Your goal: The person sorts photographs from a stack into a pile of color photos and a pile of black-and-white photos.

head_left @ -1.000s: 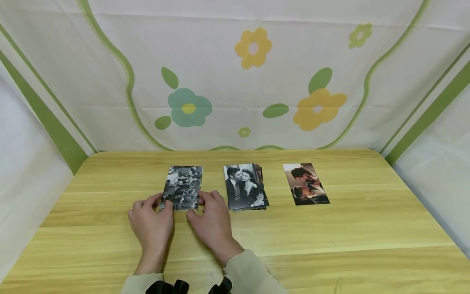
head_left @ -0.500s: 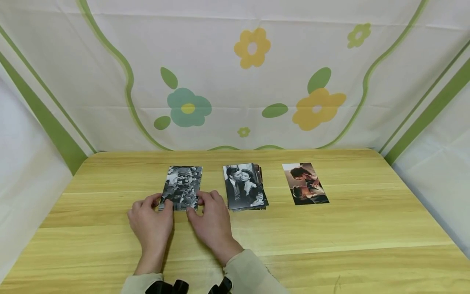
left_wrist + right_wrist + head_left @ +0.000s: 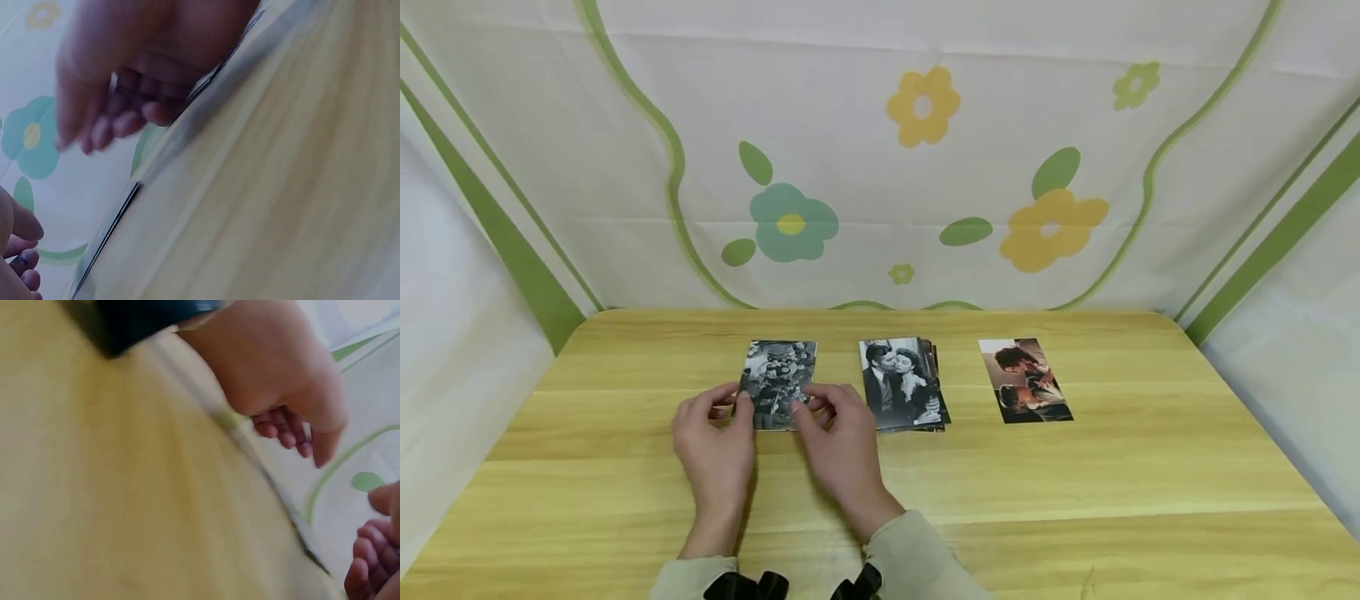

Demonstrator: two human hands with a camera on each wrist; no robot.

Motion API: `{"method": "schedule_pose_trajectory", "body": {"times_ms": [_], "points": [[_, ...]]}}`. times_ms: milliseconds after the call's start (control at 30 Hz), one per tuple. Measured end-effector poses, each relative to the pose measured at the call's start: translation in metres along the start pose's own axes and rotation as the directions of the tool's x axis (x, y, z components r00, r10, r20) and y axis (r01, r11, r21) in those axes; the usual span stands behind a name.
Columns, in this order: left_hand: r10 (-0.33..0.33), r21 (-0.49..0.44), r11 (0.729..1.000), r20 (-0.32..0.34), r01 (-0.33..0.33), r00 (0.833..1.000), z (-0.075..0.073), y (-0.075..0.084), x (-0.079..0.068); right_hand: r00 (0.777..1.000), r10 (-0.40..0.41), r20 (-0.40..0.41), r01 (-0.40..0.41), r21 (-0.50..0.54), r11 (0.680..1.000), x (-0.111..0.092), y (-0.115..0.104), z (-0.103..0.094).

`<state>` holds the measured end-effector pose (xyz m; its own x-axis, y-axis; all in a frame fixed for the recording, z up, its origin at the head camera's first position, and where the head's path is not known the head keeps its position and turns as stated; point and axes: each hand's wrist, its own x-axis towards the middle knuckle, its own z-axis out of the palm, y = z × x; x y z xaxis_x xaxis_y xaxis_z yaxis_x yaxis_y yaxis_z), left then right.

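The leftmost photo pile (image 3: 778, 385), topped by a black-and-white crowd picture, lies flat on the table. At its lower left edge is my left hand (image 3: 717, 454), thumb and fingertips at the border, fingers loosely bent. My right hand (image 3: 844, 457) is at the right edge, its thumb over the lower right corner. Both wrist views show the fingers loosely bent with nothing between them; in the left wrist view the pile (image 3: 107, 240) lies as a thin dark edge between the right hand (image 3: 156, 44) and the left hand (image 3: 15, 250).
Right of my right hand lies a second photo pile (image 3: 901, 383), slightly fanned, with a black-and-white couple on top. Farther right is a single colour photo (image 3: 1026, 381). A white flowered cloth (image 3: 865, 150) stands behind the wooden table (image 3: 1075, 500).
Both hands have loosened from the edges of the left pile and lifted slightly, the right one shifting a little to the right. The photos stay in place; the head view tilts slightly.
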<state>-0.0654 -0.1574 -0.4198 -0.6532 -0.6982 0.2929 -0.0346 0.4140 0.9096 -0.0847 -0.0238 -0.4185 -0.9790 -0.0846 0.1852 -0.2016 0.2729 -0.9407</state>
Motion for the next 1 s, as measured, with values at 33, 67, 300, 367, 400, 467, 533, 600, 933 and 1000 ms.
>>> {"method": "schedule_pose_trajectory", "body": {"times_ms": [33,67,300,367,400,467,533,600,933,1000], "points": [[-0.002,-0.005,1.000,0.009,0.002,1.000,0.002,0.001,-0.002,1.000,-0.009,-0.010,0.009,0.027,1.000,0.001,-0.001,-0.005],[-0.010,-0.011,1.000,0.020,0.010,1.000,0.003,0.002,-0.004,1.000,-0.018,-0.022,0.019,0.040,0.999,0.001,-0.003,-0.010],[-0.036,-0.056,0.998,0.099,0.042,0.994,0.011,0.011,-0.019,0.996,-0.018,-0.093,0.021,0.027,0.999,0.006,-0.004,-0.061],[-0.025,-0.076,0.997,0.112,0.033,0.993,0.014,0.013,-0.023,0.991,0.007,-0.131,-0.006,0.010,1.000,0.004,0.000,-0.077],[-0.017,-0.085,0.996,0.118,0.027,0.993,0.015,0.014,-0.025,0.988,0.020,-0.151,-0.019,0.005,1.000,0.003,0.003,-0.085],[-0.006,-0.099,0.995,0.133,0.020,0.991,0.018,0.018,-0.029,0.980,0.039,-0.196,-0.040,-0.003,0.999,0.002,0.010,-0.100],[0.004,-0.117,0.993,0.146,0.013,0.989,0.022,0.023,-0.033,0.972,0.048,-0.231,-0.055,-0.023,0.998,0.001,0.017,-0.115],[0.008,-0.123,0.992,0.164,0.012,0.986,0.026,0.027,-0.038,0.963,0.054,-0.263,-0.068,-0.045,0.997,0.002,0.022,-0.127],[-0.035,-0.128,0.988,0.333,0.082,0.942,0.053,0.042,-0.065,0.928,0.166,-0.334,-0.168,0.025,0.985,0.009,0.037,-0.144],[-0.031,-0.128,0.989,0.346,0.080,0.938,0.057,0.044,-0.069,0.928,0.154,-0.338,-0.159,0.012,0.987,0.010,0.040,-0.144]]}}
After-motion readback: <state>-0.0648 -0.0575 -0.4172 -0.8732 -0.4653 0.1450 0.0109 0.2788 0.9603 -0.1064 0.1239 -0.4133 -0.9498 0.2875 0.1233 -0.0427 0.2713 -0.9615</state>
